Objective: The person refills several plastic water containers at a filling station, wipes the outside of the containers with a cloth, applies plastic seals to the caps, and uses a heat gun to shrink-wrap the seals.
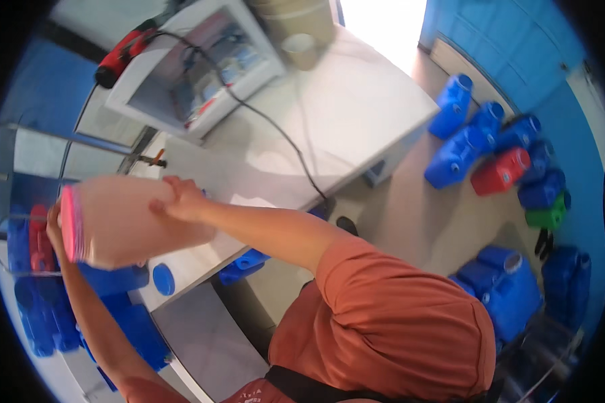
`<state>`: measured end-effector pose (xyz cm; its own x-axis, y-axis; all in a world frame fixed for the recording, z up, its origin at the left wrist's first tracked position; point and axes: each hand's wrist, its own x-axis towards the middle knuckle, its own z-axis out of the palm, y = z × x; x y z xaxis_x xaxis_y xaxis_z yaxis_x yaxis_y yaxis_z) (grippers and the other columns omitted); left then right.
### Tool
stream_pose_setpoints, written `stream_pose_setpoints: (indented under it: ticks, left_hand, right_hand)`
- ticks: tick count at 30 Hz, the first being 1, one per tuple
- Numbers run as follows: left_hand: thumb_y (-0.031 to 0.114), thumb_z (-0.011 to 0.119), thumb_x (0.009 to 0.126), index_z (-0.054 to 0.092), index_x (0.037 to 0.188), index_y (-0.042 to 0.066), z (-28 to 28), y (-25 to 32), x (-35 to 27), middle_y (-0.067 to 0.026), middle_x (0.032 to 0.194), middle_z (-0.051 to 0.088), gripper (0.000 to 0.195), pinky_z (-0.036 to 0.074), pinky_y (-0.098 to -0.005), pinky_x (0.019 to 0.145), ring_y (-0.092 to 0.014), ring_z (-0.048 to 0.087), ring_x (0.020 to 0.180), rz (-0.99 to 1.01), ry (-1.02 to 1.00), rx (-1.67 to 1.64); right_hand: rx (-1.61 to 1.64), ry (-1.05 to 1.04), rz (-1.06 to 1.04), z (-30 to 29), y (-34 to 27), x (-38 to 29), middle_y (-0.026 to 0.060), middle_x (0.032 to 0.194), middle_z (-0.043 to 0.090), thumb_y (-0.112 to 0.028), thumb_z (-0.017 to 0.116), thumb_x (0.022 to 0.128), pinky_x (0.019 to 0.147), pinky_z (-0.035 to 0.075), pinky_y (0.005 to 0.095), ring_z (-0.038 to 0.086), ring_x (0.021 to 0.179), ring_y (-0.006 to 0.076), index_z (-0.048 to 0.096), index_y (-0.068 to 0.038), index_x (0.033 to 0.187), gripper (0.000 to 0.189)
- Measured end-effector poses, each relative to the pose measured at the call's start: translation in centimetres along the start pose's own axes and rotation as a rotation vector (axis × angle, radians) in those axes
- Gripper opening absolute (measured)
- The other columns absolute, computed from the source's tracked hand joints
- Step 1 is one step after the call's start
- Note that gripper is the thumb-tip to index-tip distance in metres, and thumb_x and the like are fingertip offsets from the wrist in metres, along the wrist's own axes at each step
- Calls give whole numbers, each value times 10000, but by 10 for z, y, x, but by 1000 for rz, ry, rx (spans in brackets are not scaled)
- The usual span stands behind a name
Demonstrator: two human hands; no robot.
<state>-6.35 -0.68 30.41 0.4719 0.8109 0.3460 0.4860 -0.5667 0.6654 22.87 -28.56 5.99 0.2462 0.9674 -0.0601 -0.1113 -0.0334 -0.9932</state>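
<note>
A large translucent plastic jar [126, 221] with a pink lid [69, 223] lies tilted on its side in the air, its lid towards the left. My left hand [56, 229] holds the lid end, with most of its fingers hidden behind the rim. Against the jar's side near its base, my right hand [184, 199] grips with the fingers spread. Below the jar, a round blue cap [164, 279] is on the white counter [191, 272]. Just above it, a tap with an orange handle [156, 160] sticks out from the wall side.
A white open-fronted cabinet [201, 75] with small items stands on the counter. A black cable [272, 123] crosses the countertop from a red power tool [126, 50]. Blue jerrycans [454, 156], one red jerrycan [501, 171] and a green one [547, 214] stand on the floor at right.
</note>
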Motion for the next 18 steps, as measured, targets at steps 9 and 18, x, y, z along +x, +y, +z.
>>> stream_pose_setpoints:
  ticks: [9,18]
  left_hand:
    - [235,678,852,668,955,-31,58,185,-216,-216,861,666,285,495,-458,749,-415,645,829,450,-151,694]
    - [69,742,846,725,1056,51,190,241,-330,-43,933,746,211,563,-331,767,-125,682,878,-39,-1630,386]
  right_hand:
    - [-31,324,-238,-24,61,-210,241,1442,427,-718,573,896,1173,302,475,352,1408,406,415,-89,1514,896]
    - [62,344,-135,-76,177,-337,215,1554,371,-597,508,1001,1186,290,455,361,1430,358,469,-73,1486,714]
